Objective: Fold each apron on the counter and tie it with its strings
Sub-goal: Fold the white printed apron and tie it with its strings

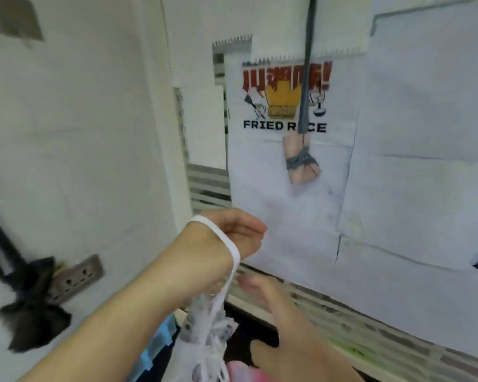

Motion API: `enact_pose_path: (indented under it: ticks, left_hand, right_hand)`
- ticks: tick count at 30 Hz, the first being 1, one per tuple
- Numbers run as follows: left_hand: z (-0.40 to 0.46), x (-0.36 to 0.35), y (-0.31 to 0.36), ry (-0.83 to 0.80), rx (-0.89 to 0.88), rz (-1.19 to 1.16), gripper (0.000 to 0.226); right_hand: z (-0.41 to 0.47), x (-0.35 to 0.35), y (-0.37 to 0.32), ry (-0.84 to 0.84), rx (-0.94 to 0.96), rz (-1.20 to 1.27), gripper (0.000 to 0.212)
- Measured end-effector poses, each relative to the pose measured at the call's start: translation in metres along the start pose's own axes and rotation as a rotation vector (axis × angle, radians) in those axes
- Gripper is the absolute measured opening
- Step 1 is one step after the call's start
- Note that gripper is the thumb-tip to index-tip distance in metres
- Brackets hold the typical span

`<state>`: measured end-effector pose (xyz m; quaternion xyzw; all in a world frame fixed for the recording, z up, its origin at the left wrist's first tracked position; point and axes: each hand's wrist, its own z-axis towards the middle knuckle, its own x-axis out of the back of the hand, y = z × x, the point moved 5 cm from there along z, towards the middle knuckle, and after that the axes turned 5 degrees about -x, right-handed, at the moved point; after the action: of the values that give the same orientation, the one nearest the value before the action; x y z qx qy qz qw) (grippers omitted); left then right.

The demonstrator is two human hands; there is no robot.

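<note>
The left hand [232, 232] is raised in the middle of the view, its fingers loosely curled and relaxed, grasping nothing that shows, while a white apron string [226, 244] loops over its wrist. From that loop the string runs down to a white patterned apron [207, 334] bunched and hanging near the bottom edge, with pink fabric [240, 370] just to its right. The right hand [276, 312], blurred, sits lower and to the right of the apron; whether its fingers grip anything cannot be told. On the far wall hangs a paper poster [284, 125] reading "FRIED RICE".
</note>
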<state>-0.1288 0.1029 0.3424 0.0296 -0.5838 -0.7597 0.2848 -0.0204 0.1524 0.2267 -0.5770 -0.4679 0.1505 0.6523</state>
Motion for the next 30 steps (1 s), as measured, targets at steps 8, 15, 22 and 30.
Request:
enact_pose_path:
  ticks: [8, 15, 22, 30]
  left_hand:
    - [-0.012, 0.12, 0.1, -0.008, 0.237, 0.377, 0.022]
    - [-0.097, 0.205, 0.141, -0.084, 0.482, 0.308, 0.044]
    - [-0.128, 0.25, 0.19, 0.372, 0.322, 0.608, 0.03]
    - [-0.088, 0.267, 0.213, 0.608, -0.036, 0.681, 0.023]
  right_hand:
    - [-0.018, 0.005, -0.209, -0.177, 0.395, 0.612, 0.013]
    - [-0.023, -0.009, -0.307, -0.332, 0.569, 0.509, 0.02]
    - [-0.023, -0.034, -0.356, -0.366, 0.571, 0.448, 0.013]
    - [0.014, -0.021, -0.38, 0.234, 0.729, -0.03, 0.016]
